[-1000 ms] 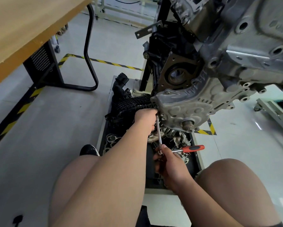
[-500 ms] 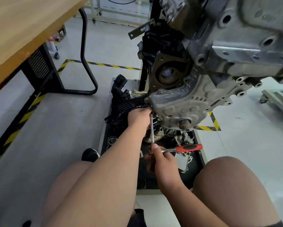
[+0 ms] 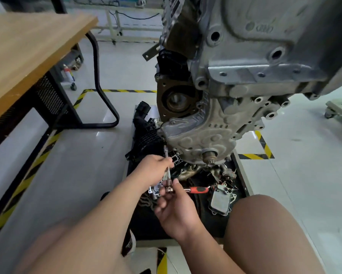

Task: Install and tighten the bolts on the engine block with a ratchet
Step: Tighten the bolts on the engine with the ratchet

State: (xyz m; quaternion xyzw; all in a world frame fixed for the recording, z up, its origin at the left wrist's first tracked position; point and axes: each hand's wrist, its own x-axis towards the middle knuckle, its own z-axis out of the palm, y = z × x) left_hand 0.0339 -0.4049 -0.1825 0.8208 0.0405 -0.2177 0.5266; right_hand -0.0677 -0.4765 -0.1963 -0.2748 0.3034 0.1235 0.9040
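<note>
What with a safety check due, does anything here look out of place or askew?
Mainly the tray beneath the engine block: an oil cooler, gaskets and metal castings lie jumbled there, leaning on each other. Nothing looks spilled or broken.

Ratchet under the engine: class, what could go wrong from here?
The long extension bar reaches the engine block at its tip only; the left hand grips lower down, so its tip may slip off. The right hand pinches the ratchet head, not its red handle: poor leverage.
</note>
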